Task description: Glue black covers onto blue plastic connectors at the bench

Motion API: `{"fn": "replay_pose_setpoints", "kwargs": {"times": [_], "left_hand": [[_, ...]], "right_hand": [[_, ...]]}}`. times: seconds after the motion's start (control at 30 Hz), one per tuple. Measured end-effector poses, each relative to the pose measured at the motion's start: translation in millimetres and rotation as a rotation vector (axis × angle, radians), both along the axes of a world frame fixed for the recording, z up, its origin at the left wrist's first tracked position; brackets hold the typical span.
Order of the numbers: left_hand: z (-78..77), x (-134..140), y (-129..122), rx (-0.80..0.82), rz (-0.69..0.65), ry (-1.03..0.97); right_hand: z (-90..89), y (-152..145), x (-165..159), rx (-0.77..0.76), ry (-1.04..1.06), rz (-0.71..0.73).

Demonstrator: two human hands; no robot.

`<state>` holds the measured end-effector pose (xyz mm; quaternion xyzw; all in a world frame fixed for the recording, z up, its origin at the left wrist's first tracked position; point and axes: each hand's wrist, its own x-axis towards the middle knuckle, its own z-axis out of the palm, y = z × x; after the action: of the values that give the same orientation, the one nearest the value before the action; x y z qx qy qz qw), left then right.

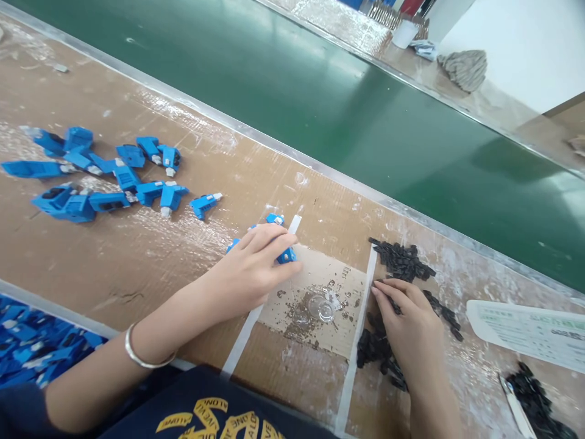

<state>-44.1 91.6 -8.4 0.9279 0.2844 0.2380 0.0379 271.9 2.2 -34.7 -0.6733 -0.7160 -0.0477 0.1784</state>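
My left hand (258,265) curves, palm down, over blue plastic parts at the middle of the table. One blue plastic part (287,255) shows between its fingers and thumb; others peek out behind the knuckles, mostly hidden. Thumb and index finger of my right hand (414,323) are pinched together around a small black plastic piece, of which only a dark end shows. Under and beside that hand lie loose black plastic pieces (402,259). Between the hands sits a cardboard sheet (315,268) with a clear, glossy wet-looking patch (320,306) and brown spots.
Several assembled blue parts (125,177) lie spread at the left. A bin of blue parts (36,341) is at the lower left. Beyond the table edge runs a green conveyor belt (283,97). On the right are a printed white card (525,329) and more black pieces (532,396).
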Motion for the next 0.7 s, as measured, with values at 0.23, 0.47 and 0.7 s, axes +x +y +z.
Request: {"fn": "replay_pose_setpoints", "kwargs": {"times": [0.23,0.47,0.7], "left_hand": [[2.3,18,-16,0.011,-0.053,0.124],[-12.9,20,-19,-0.061,-0.006,0.097],[-18.3,19,-16,-0.073,0.014,0.123]], "right_hand": [[5.9,6,0,-0.016,-0.039,0.019],[13.1,11,10,-0.053,-0.121,0.123],[16.9,19,20,-0.126,-0.206,0.326]]}}
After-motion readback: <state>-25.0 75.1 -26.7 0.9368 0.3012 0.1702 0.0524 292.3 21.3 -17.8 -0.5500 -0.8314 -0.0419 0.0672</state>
